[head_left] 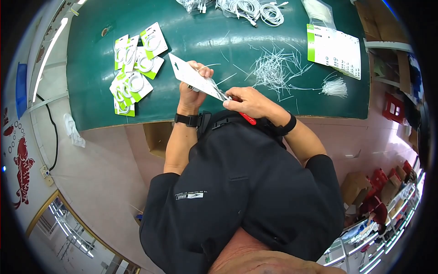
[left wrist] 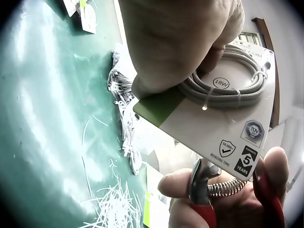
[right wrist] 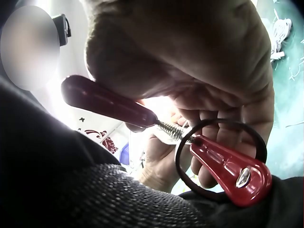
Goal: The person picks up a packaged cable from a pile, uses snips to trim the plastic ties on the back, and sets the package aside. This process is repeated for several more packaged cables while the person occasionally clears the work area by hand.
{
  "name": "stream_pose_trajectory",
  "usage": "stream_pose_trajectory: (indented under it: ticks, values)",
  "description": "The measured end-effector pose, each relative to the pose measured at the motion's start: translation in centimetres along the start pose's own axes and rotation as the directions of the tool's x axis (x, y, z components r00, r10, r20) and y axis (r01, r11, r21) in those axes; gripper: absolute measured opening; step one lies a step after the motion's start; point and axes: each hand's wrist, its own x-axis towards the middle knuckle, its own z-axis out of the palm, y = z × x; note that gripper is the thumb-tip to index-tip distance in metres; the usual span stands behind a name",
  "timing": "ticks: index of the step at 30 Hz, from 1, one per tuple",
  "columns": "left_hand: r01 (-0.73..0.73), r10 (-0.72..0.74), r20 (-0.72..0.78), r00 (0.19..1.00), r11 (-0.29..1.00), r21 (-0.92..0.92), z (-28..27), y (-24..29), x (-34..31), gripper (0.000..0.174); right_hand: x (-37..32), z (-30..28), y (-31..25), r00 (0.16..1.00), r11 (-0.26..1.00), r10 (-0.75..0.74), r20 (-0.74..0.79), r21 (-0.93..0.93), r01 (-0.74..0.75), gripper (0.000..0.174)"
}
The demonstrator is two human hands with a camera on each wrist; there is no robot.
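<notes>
My left hand grips a white and green card with a coiled grey cable fastened on it by thin ties. The card is tilted over the table's near edge. Red-handled pliers, with a spring between the handles, are held in my right hand. In the left wrist view the metal head of the pliers is at the card's lower edge; whether it grips anything cannot be told. A dark ring surrounds one handle in the right wrist view.
Carded cables lie at the left of the green table. Loose white ties are scattered right of my hands, with a tie bundle farther right. Flat cards and coiled cables lie beyond.
</notes>
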Motion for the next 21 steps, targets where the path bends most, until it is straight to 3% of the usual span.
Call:
stream_pose_trajectory:
  ticks: [2,6,10,13,21]
  values:
    - [0.005,-0.005,0.008,1.0,1.0,-0.001,-0.2,-0.1,0.0,0.011,0.0,0.0,0.2,1.0,1.0,-0.001,-0.003,0.011,0.001,0.055]
    - [0.005,-0.005,-0.003,1.0,0.999,-0.045,-0.8,-0.6,0.1,0.012,0.3,-0.3,1.0,0.986,0.99,0.14,0.09,-0.007,-0.14,0.054]
    - [0.001,-0.001,0.0,1.0,0.999,-0.035,-1.4,-0.5,0.2,0.012,0.1,-0.2,1.3,0.994,0.994,0.1,0.035,0.034,-0.101,0.054]
    - [0.008,-0.008,0.023,1.0,1.0,0.01,-1.1,-0.5,0.1,0.014,0.4,-0.5,0.1,0.995,1.0,-0.019,-0.098,0.015,0.021,0.054]
    - [0.034,-0.039,0.056,0.998,0.995,0.089,0.4,-0.6,-0.5,0.019,1.2,0.1,-0.7,0.988,0.996,-0.094,-0.119,-0.008,0.094,0.057]
